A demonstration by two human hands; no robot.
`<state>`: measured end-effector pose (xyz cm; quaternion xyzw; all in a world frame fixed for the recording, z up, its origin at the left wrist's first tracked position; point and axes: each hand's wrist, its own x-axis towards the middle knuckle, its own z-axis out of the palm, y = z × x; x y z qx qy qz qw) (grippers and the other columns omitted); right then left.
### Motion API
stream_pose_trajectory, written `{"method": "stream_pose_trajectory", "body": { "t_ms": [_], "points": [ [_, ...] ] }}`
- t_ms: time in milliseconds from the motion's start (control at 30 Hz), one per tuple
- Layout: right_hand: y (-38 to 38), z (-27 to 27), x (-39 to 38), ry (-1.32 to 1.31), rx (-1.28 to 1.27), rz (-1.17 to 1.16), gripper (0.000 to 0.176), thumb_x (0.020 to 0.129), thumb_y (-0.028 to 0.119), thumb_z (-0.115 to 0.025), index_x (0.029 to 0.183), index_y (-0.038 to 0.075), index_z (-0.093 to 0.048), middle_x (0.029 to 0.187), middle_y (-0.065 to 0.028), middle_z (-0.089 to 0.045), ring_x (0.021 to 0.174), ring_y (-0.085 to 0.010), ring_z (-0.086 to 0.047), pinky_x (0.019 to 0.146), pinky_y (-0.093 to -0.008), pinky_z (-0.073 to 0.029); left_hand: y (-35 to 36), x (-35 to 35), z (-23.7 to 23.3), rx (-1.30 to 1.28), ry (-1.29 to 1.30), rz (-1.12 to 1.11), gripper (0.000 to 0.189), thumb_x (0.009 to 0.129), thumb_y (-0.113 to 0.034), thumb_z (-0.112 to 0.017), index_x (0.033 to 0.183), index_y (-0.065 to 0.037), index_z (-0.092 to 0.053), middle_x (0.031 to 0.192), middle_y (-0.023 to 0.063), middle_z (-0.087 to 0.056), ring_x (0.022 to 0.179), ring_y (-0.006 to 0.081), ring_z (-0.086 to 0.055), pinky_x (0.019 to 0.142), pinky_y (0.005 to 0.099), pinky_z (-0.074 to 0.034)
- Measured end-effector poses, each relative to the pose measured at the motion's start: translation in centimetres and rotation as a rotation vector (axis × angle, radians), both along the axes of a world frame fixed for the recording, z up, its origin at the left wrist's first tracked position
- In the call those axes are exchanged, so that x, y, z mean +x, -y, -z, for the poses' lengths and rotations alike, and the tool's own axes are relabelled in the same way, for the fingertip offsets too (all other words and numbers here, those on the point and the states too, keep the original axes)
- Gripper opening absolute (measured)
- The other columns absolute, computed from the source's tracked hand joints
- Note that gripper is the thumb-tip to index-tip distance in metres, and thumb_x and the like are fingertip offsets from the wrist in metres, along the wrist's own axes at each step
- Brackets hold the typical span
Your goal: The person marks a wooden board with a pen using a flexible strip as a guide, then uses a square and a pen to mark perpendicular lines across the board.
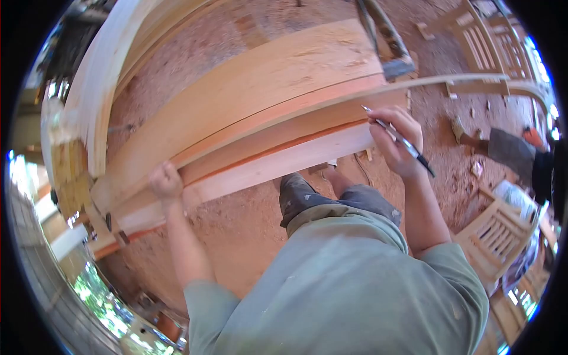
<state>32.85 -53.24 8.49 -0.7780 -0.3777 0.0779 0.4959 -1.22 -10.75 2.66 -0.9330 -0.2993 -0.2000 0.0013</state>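
Note:
My left hand is closed at the left part of a long, thin wooden strip, its fingers curled at the strip's edge. The strip lies lengthwise over a wide, pale board that has a dark line along it. Between the fingers of my right hand is a silver and black pen, its tip pointing up and left, close to the strip. Nearest my body runs the light side edge of a thick plank.
Curved, pale timber pieces stand at the upper left. Slatted wooden chair parts lie at the right, with more chair frames at the upper right. Another person's leg shows at the right, on the reddish dirt floor.

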Motion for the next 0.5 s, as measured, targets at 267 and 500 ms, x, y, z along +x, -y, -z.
{"method": "stream_pose_trajectory", "body": {
  "t_ms": [267, 500],
  "points": [
    [-5.3, 1.5, -6.9, -0.603, 0.068, -0.165, 0.021, 0.096, 0.008, -0.058, 0.114, -0.001, -0.063, 0.096, -0.0101, -0.069, 0.090, -0.0145, -0.063, 0.081, -0.0288, -0.050, 2.5, 2.6, -0.9, -0.015, 0.039, -0.031, 0.037, 0.091, -0.022, -0.052, 0.059, -0.006, -0.060, 0.064, 0.0160, -0.064, 0.062, 0.0366, -0.062, 0.066, 0.0487, -0.047],
    [-11.3, 1.5, -9.6, -0.474, -0.050, -0.176, 0.015, 0.092, 0.010, -0.066, 0.101, -0.001, -0.064, 0.085, -0.0100, -0.069, 0.075, -0.0131, -0.063, 0.069, -0.0290, -0.052, 3.3, 3.5, -1.6, -0.052, 0.026, -0.028, 0.037, 0.090, -0.022, -0.053, 0.057, -0.007, -0.061, 0.065, 0.0148, -0.066, 0.061, 0.0346, -0.063, 0.065, 0.0469, -0.047]
  ]
}}
